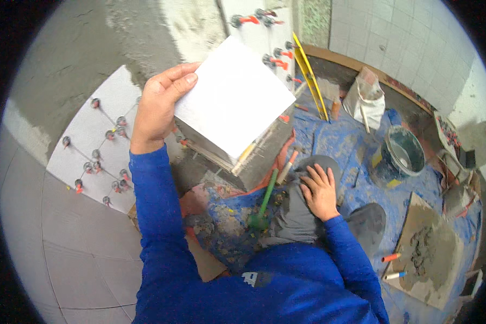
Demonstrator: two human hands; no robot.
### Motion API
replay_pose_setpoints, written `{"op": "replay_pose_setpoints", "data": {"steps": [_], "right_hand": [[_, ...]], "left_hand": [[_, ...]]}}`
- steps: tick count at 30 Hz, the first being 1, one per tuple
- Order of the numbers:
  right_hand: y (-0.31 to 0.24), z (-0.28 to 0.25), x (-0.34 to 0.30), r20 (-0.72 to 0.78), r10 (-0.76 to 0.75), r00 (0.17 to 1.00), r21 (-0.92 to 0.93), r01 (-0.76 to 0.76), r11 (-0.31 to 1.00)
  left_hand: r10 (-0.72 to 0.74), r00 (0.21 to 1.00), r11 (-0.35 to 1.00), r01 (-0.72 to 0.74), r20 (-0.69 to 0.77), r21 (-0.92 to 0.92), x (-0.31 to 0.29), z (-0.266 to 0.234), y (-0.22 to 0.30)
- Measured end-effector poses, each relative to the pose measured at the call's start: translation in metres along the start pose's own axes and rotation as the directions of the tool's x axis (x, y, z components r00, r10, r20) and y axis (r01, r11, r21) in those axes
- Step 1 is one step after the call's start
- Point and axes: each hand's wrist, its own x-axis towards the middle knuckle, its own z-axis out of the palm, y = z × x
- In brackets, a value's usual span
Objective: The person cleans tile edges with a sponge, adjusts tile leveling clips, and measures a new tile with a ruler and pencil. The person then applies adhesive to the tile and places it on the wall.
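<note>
White square tile (235, 97) is pinched by the left hand (163, 102) at one edge. The right hand (321, 193) rests loosely spread on grey trousers (295, 214).

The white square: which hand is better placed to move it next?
Probably the left hand: it holds the white square by its edge. The right hand rests on the grey trouser leg.

1 left hand (164, 97) and 1 right hand (321, 194) share the frame with 1 held square white tile (235, 97). At left, at least 10 tile-leveling clips (95, 102); upper right, 1 yellow spirit level (310, 75) and 1 white sack (364, 100); right, 1 bucket (382, 168); lower right, 1 mortar-smeared board (417, 210), 1 red handle (391, 257) and 1 blue-and-white handle (395, 275); center, 1 green-handled tool (268, 194).
</note>
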Motion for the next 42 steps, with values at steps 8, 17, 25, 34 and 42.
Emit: {"op": "replay_pose_setpoints", "data": {"steps": [8, 17, 25, 34, 42], "right_hand": [[-0.006, -0.007, -0.013, -0.06, 0.013, 0.998, -0.024, -0.015, 1.0], [0.009, 0.002, -0.014, -0.025, 0.076, 0.997, -0.044, -0.077, 0.996], [0.017, 0.002, -0.018, -0.027, 0.058, 0.998, -0.037, -0.059, 0.998], [0.021, 0.001, -0.021, -0.034, 0.055, 0.998, -0.018, -0.056, 0.998], [0.023, 0.0, -0.021, -0.039, 0.039, 0.998, -0.007, -0.039, 0.999]], "left_hand": [[0.003, 0.98, 0.997, 0.013, -0.197, 0.081, -0.04, -0.15, 0.053], [-0.02, 0.969, 0.905, 0.123, -0.248, 0.408, -0.054, -0.221, 0.091], [0.004, 0.976, 0.918, 0.083, -0.219, 0.388, -0.058, -0.214, 0.111], [0.003, 0.984, 0.888, 0.078, -0.175, 0.453, -0.053, -0.188, 0.121], [0.149, 0.928, 0.896, 0.019, -0.341, 0.444, -0.048, -0.193, 0.105]]}}
